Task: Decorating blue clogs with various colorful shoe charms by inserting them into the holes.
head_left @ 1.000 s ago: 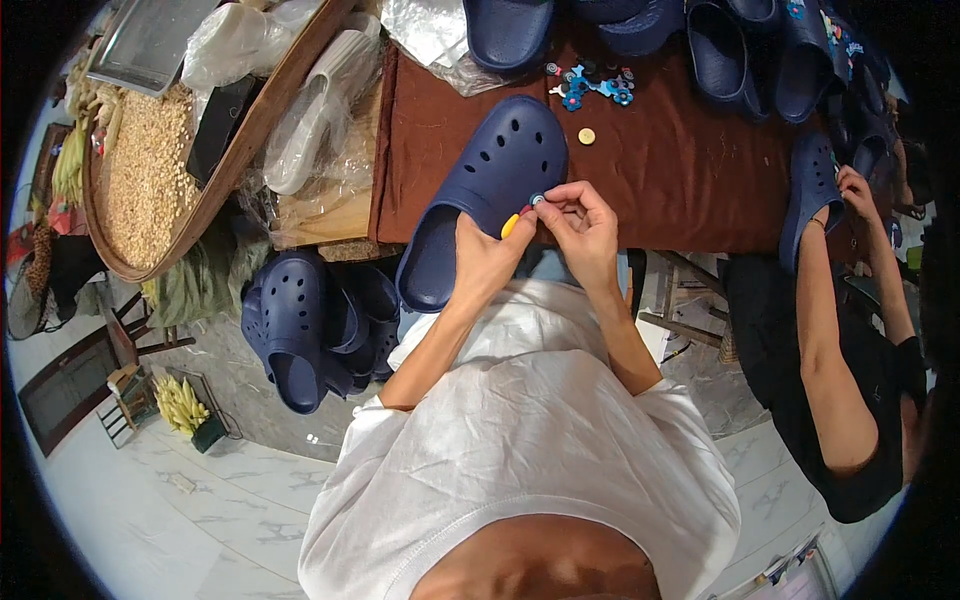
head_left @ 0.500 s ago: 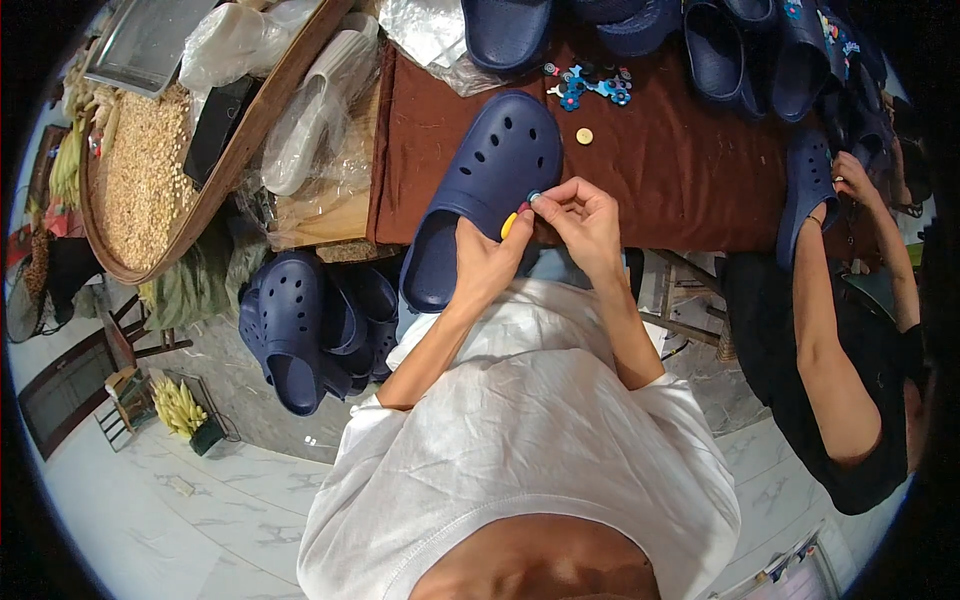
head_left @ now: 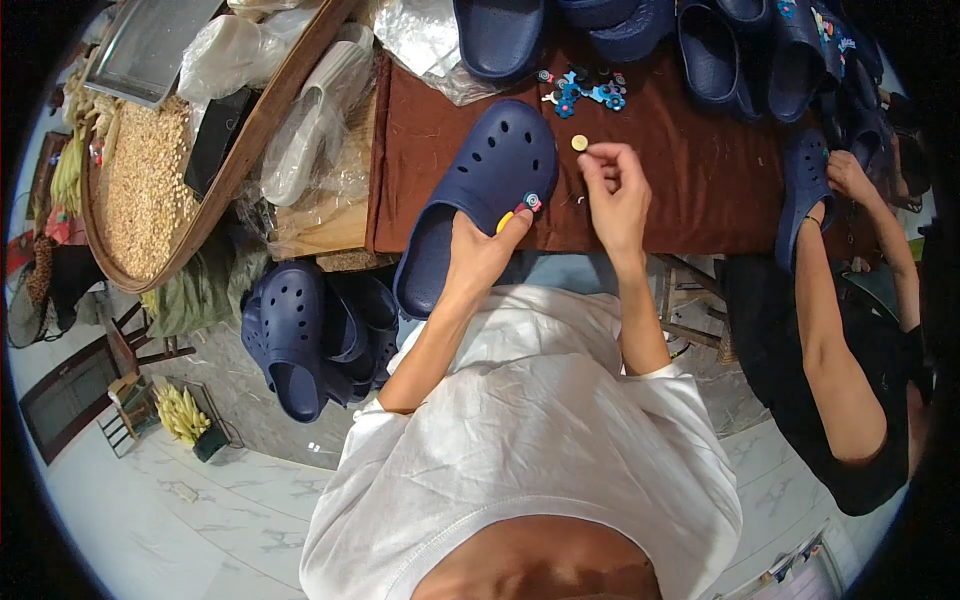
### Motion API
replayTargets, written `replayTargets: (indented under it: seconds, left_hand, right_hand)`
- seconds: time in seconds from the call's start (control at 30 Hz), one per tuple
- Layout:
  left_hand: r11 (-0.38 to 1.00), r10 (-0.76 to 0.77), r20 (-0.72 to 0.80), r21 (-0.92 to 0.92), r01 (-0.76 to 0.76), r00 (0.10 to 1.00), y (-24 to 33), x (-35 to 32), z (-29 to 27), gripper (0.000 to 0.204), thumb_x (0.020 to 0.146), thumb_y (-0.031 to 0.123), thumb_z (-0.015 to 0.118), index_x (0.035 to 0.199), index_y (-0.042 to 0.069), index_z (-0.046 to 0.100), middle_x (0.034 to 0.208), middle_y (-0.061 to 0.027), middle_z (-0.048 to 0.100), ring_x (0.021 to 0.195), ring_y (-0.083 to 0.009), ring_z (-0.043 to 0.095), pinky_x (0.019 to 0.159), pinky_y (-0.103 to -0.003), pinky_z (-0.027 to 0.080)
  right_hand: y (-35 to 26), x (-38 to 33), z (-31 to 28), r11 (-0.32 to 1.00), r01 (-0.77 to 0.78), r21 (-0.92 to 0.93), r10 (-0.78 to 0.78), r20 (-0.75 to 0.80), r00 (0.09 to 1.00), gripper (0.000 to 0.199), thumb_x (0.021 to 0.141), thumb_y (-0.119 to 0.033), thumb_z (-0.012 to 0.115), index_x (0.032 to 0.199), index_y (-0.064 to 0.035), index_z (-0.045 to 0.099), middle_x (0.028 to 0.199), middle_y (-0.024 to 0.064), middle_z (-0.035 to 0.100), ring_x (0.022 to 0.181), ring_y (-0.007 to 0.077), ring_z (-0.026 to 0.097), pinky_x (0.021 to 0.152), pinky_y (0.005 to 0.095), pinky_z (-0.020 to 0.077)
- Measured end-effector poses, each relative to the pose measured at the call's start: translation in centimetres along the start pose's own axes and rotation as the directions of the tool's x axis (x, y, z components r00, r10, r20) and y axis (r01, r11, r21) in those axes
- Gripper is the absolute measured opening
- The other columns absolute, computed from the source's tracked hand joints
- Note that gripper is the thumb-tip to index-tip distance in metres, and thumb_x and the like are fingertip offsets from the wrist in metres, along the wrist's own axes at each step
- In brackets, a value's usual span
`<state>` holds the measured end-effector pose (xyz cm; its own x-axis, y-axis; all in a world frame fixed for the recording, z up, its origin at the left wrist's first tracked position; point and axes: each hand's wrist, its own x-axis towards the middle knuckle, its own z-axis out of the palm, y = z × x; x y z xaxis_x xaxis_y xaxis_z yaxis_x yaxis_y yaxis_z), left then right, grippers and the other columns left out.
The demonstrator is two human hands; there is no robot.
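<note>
a small footwear workshop run out of a home. the counter (head_left: 700,170), draped in brown cloth, carries several navy clogs (head_left: 500,30) and a little heap of shoe charms (head_left: 585,88); more navy clogs are piled on the marble floor (head_left: 305,335). a second person (head_left: 850,330) sits at the same counter with another clog. beside it stand a woven tray of grain (head_left: 140,190) and plastic bags (head_left: 310,130).

White short-sleeved T-shirt (head_left: 540,440), bare forearms
</note>
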<state>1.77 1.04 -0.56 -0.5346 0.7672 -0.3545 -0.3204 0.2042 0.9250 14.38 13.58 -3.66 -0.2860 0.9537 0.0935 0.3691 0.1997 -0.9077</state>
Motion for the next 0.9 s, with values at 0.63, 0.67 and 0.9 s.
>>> replayTargets:
  seconds: [0.63,0.67,0.9]
  left_hand:
    - [0.802,-0.208,0.203,-0.524,0.285,0.957,-1.2,1.8,-1.7,0.04,0.073,-0.007,0.064,0.113,-0.002,0.059,0.105,-0.0063,0.064,0.088,-0.0167,0.063,0.078,-0.028,0.052]
    - [0.831,-0.199,0.188,-0.487,0.267,0.962,-1.2,1.4,-1.7,0.041,0.073,-0.007,0.063,0.113,-0.002,0.059,0.105,-0.0066,0.064,0.087,-0.0166,0.063,0.077,-0.028,0.052]
    - [0.933,-0.126,0.148,-0.317,0.168,0.981,-1.2,-1.5,-1.7,0.039,0.075,-0.005,0.058,0.114,-0.001,0.06,0.103,-0.0059,0.063,0.087,-0.0149,0.06,0.078,-0.028,0.05]
  right_hand:
    - [-0.6,0.0,1.3,0.915,-0.145,0.378,-0.016,0.392,0.92,0.012,0.091,-0.011,0.07,0.099,-0.0017,0.068,0.091,-0.0002,0.069,0.078,0.003,0.058,0.066,0.0174,0.0455]
    - [-0.8,0.0,1.3,0.889,-0.19,0.416,0.012,0.393,0.92,0.013,0.09,-0.011,0.071,0.099,-0.002,0.068,0.089,0.0,0.068,0.078,0.0032,0.059,0.067,0.0178,0.0457]
    - [-1.4,-1.0,0.2,0.884,-0.186,0.429,0.033,0.341,0.94,0.023,0.081,-0.007,0.079,0.097,-0.0027,0.063,0.085,-0.0009,0.062,0.079,0.005,0.06,0.069,0.0205,0.0477]
